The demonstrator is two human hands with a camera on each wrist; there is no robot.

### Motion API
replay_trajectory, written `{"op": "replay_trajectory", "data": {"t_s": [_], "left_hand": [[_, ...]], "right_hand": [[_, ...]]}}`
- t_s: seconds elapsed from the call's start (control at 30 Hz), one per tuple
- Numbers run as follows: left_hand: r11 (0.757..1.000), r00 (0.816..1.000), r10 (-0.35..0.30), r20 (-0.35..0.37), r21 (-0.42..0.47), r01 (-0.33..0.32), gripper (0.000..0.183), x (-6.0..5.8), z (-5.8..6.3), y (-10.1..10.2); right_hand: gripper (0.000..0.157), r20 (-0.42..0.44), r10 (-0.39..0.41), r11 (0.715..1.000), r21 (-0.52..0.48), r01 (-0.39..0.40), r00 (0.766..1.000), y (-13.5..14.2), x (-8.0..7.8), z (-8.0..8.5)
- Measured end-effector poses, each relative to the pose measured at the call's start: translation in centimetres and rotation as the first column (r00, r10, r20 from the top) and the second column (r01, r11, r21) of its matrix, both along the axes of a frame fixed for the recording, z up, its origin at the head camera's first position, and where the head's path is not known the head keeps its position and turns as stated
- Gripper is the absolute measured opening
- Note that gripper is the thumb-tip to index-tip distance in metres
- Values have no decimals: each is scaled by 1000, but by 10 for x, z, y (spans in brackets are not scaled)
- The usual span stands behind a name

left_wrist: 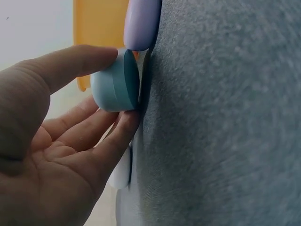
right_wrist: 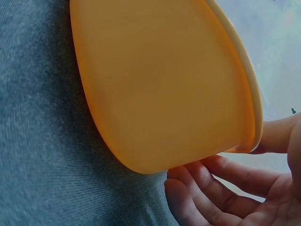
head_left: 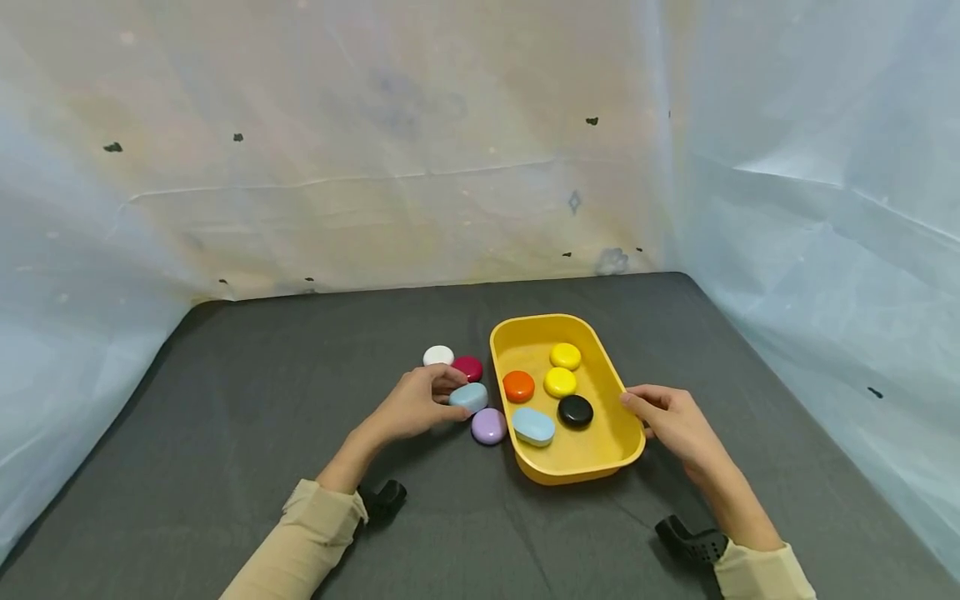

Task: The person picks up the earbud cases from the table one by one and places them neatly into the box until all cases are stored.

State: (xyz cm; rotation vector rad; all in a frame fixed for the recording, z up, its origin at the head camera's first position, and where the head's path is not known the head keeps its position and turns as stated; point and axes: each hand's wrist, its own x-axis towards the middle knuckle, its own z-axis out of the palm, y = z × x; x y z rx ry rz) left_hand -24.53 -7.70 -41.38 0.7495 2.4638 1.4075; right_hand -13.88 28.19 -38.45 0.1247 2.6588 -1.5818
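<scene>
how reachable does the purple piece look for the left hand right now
Likely yes, once free: the left hand pinches a light blue piece, but the purple piece lies uncovered close by.

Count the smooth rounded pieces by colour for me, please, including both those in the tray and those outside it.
Yellow pieces: 2
Light blue pieces: 2
Orange piece: 1
Black piece: 1
White piece: 1
Dark red piece: 1
Purple piece: 1
Total: 9

Smooth plastic tray (head_left: 596, 443), smooth blue pieces (head_left: 469, 397), glossy black disc (head_left: 575, 412); matt cloth (head_left: 360, 333), plastic sheeting (head_left: 465, 100)
</scene>
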Motion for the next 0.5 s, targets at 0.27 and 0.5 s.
{"op": "replay_trajectory", "data": {"t_s": [0.27,0.5], "left_hand": [[1000,1000,-15,17,21,15,39,1,7,-4],[999,1000,21,0,37,-21,41,-1,10,-5]], "right_hand": [[45,11,-18,1000,6,18,1000,-2,-1,-3],[44,-5,-15,1000,5,15,1000,0,-2,-2]]}}
